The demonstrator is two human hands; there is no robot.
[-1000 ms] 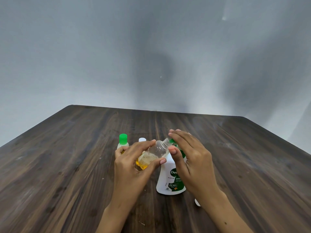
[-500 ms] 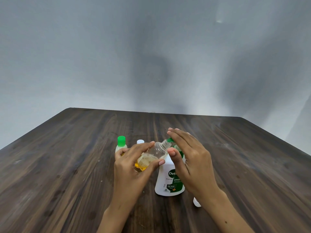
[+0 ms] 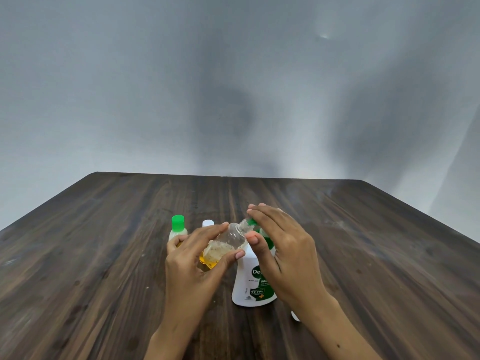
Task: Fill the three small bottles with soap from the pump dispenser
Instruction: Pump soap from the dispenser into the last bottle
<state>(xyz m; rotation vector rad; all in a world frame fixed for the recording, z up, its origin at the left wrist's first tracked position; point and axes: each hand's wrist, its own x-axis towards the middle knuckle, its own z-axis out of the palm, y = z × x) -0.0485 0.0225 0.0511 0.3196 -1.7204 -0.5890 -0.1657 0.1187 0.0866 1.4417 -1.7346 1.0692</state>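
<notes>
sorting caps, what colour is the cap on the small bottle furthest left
Bright green, on the leftmost small bottle, clearest in the head view.

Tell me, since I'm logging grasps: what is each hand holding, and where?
The left hand grips the tilted clear bottle around its body. The right hand holds nothing, fingers resting on the dispenser's pump.

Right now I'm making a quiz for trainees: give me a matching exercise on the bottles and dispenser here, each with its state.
Things:
1. clear small bottle
2. green-capped bottle
3. pump dispenser
4. white-capped bottle

States:
A. stands upright, far left
B. tilted in the left hand
C. under the right hand
D. mostly hidden behind the left hand

Pairs: 1-B, 2-A, 3-C, 4-D
</notes>
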